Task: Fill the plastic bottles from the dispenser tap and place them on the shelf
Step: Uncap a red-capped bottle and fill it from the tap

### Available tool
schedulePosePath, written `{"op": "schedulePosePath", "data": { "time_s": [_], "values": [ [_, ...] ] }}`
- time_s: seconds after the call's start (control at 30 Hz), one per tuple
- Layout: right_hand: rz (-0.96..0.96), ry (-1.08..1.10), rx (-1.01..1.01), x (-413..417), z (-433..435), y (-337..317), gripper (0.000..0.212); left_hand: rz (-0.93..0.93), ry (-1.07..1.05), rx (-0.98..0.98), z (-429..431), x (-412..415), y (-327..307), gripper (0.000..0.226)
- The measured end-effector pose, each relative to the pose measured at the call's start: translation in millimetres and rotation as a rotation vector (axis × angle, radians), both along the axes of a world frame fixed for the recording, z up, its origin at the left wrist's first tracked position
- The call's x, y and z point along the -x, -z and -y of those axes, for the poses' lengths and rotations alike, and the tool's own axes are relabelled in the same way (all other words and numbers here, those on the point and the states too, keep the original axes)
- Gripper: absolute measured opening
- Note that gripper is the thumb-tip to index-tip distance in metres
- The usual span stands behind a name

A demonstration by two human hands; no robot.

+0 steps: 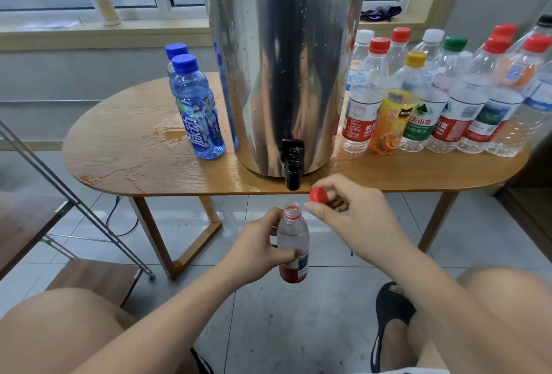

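Observation:
My left hand (259,249) grips a clear plastic bottle (293,236) with a red label, upright and uncapped, below the table edge. Its open mouth sits just under and slightly left of the black tap (292,164) of the steel dispenser (283,60). My right hand (348,212) pinches the red cap (318,195) beside the bottle's neck, to the right of the tap. The bottle looks mostly filled with water.
Two blue-capped bottles (197,105) stand left of the dispenser on the wooden table (125,146), near spilled water (167,135). Several capped bottles (433,99) crowd the right side. A metal-framed wooden shelf (89,275) stands at lower left. My knees and a sandalled foot (391,323) are below.

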State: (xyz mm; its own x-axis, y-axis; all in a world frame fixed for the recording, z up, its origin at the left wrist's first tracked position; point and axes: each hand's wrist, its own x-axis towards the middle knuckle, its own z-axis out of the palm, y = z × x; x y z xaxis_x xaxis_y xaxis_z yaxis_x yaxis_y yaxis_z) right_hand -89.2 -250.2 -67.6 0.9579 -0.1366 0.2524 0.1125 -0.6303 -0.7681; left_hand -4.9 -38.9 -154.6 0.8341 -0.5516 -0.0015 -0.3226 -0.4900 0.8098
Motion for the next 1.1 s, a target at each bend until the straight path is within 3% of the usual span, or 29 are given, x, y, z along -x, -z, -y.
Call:
{"op": "schedulePosePath", "data": {
  "time_s": [0.13,0.5,0.67,0.97,1.1],
  "values": [
    [-0.119,-0.064,0.15,-3.2,-7.1,19.2,0.031,-0.003,0.036,-0.025,-0.6,5.4,2.0,0.052],
    [-0.157,-0.109,0.484,-12.1,-29.2,17.9,0.028,-0.006,0.065,-0.023,0.5,13.3,2.0,0.056],
    [-0.097,-0.198,0.265,-10.9,-24.5,22.6,0.023,0.028,0.09,0.007,-0.8,12.1,-8.3,0.064],
    [-0.202,-0.189,0.078,-7.1,-20.5,31.3,0.086,0.079,0.091,-0.019,-8.4,4.9,-20.6,0.057],
    [-0.374,-0.263,0.032,-7.2,-16.9,38.4,0.095,0.102,0.083,-0.038,-16.4,4.5,-25.5,0.065]
  ]
}}
